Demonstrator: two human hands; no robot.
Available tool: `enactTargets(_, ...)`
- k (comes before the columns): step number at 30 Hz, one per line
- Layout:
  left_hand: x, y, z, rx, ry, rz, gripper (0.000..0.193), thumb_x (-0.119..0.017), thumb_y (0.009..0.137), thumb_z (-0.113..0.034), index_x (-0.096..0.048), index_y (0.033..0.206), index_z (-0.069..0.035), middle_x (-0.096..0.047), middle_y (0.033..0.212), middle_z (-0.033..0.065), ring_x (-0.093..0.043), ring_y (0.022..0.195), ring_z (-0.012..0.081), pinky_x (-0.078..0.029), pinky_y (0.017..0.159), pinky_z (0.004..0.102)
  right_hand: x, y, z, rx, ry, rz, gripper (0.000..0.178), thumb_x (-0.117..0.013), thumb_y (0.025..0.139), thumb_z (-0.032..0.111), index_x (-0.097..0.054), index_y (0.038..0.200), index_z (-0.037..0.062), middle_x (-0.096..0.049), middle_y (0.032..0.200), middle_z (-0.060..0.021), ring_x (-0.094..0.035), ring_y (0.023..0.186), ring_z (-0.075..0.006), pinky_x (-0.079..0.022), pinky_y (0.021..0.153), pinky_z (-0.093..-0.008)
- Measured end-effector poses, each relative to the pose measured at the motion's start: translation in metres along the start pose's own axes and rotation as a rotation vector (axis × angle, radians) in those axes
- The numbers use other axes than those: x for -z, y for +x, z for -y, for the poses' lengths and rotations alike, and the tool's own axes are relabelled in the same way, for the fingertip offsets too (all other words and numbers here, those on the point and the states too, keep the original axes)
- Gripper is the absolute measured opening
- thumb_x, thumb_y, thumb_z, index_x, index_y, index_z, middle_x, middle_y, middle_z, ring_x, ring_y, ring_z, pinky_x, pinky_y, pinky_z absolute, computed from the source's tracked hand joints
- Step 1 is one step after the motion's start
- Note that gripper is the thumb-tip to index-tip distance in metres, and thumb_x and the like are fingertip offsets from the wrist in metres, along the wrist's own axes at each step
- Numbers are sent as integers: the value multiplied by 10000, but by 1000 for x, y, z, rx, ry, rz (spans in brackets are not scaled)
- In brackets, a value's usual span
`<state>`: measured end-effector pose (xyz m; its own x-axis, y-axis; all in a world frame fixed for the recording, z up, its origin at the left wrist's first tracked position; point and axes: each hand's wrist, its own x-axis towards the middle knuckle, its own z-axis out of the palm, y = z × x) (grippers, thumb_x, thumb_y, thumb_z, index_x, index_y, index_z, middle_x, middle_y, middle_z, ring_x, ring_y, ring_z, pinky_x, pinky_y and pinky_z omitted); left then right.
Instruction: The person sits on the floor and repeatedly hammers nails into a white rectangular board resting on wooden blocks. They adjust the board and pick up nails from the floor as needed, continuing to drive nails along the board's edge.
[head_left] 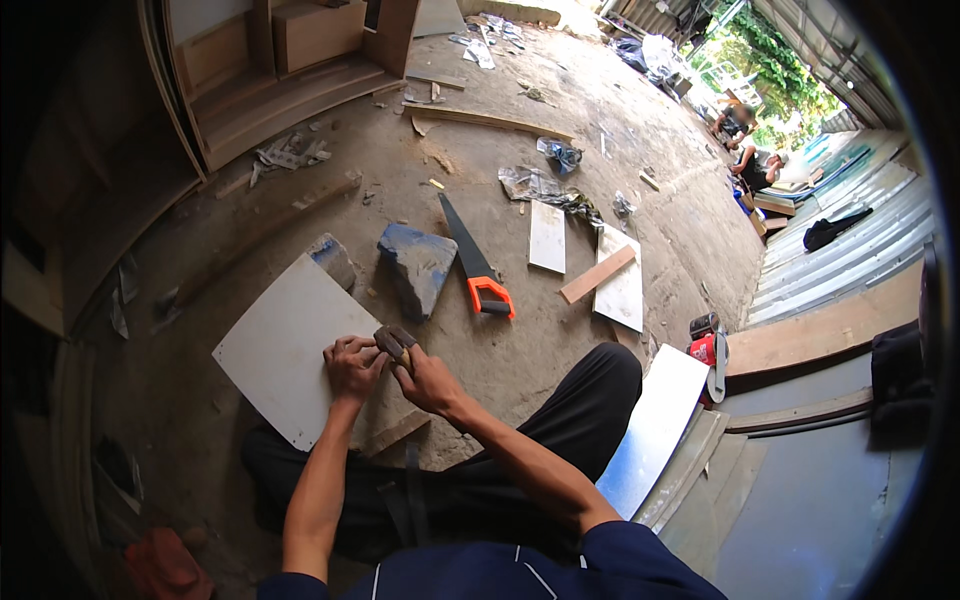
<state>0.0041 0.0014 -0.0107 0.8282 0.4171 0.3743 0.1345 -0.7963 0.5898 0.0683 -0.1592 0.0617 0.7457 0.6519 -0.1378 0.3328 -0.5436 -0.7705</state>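
Observation:
A white board [285, 345] lies tilted in front of me, its far side by a blue-stained stone block [333, 262]. My left hand [352, 368] rests at the board's right edge with its fingers pinched together. Whatever sits between those fingertips is too small to make out. Close beside it, my right hand [432, 384] grips a hammer [394, 343] with a dark head, held short near the head. The hammer head almost touches the left fingertips. A larger blue-stained stone [416, 270] and a handsaw [470, 245] with an orange handle lie beyond my hands.
White panels [547, 237] and a wooden strip [598, 274] lie right of the saw. Near my right knee are a long white board [655, 430] and a red power tool [708, 350]. A wooden cabinet [290, 100] stands far left. Two people [755, 165] sit far right.

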Motion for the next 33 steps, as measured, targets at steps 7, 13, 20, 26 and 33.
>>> enactTargets(7,1,0,0,-10,-14,-7,101,-762,742,-249,-775,810,-175,-693,953,-62,-565,1058,196,-348,951,409,8,5,12,-18,3,58,365,-597,908,237,-472,1146,-9,-624,752,-323,-603,728,-524,-474,661,-566)
enactTargets(13,-1,0,-1,-22,15,-5,104,-770,742,-261,-777,808,-181,-700,941,-65,-567,1056,195,-347,950,402,-1,10,3,-39,-37,66,376,-597,908,230,-470,1164,-14,-628,778,-329,-605,741,-520,-479,668,-562)
enactTargets(20,1,-1,-7,-4,-45,-21,100,-765,728,-222,-770,808,-162,-705,942,-54,-571,1056,198,-360,945,395,0,5,-3,11,-1,-2,368,-599,905,224,-471,1145,-24,-626,779,-333,-609,755,-523,-483,674,-561)
enactTargets(26,2,-5,5,-28,-75,-25,291,-784,713,-295,-754,950,-129,-700,1040,-17,-572,1098,207,-385,946,394,7,5,5,31,40,-8,343,-593,901,214,-470,1103,-33,-625,784,-346,-616,765,-527,-490,691,-567)
enactTargets(33,20,-13,9,-132,116,115,642,-822,654,-332,-624,1226,-120,-564,1319,50,-485,1246,234,-342,1042,416,14,12,4,35,133,-119,308,-605,929,236,-546,1123,4,-647,866,-310,-632,823,-492,-485,689,-505)
